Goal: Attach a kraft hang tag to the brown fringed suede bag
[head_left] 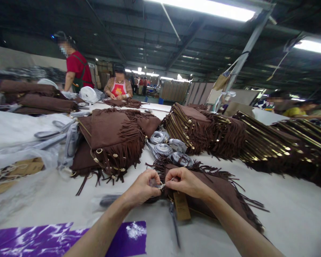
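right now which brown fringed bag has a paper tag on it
The bag at the left hand and right hand; a tan tag hangs from it. Piled bags behind show none.

Both hands meet at the near middle of the white table (283,200): left hand (143,187) and right hand (186,182) pinch a small metal clasp (162,185) on a brown fringed bag (219,189) (paper tag (182,206) hanging below). More bags (203,128) are stacked farther back.

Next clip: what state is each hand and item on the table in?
left hand: fingers pinched shut on metal clasp
right hand: fingers pinched shut on the same clasp
fringed bag: lying flat under the right hand
paper tag: lying flat at the bag's edge
bag pile: stacked flat, untouched
zippered bags: leaning in a row
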Available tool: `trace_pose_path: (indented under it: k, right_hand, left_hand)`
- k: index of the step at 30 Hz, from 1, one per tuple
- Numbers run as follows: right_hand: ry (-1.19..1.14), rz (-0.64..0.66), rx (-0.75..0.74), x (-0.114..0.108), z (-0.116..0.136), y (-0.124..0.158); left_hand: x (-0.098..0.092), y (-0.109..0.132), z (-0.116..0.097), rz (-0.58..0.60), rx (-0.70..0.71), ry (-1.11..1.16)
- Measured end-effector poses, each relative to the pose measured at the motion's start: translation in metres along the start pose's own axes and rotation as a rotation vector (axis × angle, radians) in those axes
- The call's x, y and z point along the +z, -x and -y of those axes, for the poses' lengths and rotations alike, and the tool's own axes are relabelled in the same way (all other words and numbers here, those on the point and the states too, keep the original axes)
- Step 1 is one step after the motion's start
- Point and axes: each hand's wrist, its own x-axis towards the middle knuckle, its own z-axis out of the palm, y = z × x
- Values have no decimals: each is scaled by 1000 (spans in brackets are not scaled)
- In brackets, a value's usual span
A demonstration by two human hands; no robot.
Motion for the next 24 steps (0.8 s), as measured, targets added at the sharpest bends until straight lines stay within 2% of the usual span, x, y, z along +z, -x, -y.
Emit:
trace_pose_path:
  k: [3, 6, 24]
  right_hand:
    - [72, 2, -5, -6, 2, 1]
    - [130, 22, -21, -8, 4, 1]
    - [259, -1, -91, -5, 0, -4]
  left_hand:
    - [-2, -2, 3, -27, 129, -200]
    - [-2, -4, 7, -36, 175, -239]
    - [-3, -8, 9, -24, 159, -232]
